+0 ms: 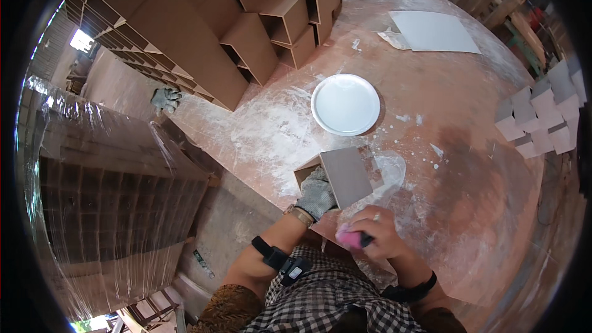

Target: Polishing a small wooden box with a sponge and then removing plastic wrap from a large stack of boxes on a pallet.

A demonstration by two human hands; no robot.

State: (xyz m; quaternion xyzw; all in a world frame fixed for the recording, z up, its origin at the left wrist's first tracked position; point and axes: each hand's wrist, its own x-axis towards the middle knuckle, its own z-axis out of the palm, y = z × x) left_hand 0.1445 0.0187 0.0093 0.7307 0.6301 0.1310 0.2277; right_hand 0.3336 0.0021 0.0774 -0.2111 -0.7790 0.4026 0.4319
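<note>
one small open-sided wooden box (343, 176) sits near the front edge of the round, dusty reddish bench (468, 166), tipped so its flat grey-brown face looks up and its hollow side shows at the left. the left hand (316, 194), in a grey knitted glove, is clamped on the box's near left corner, fingers wrapped over the edge, a watch at the wrist and a black band with a small device further up the forearm. the right hand (377, 232), bare, lies just below and to the right of the box, close but not touching it, clenched around a pink block (349, 238) with a dark bit sticking out by the fingers; what that block is i can't make out. just past the box, towards the middle of the bench, lies a white round plate (345, 104), with white powder smeared around it. farther back there's a pale square sheet (435, 31). many more of the same boxes are stacked (203, 31) at the far left of the bench, a spare grey glove (165, 98) lying beside them. light-coloured blocks (542, 117) line the right rim. on the left stands a pallet of goods under clear wrap (105, 197).
</note>
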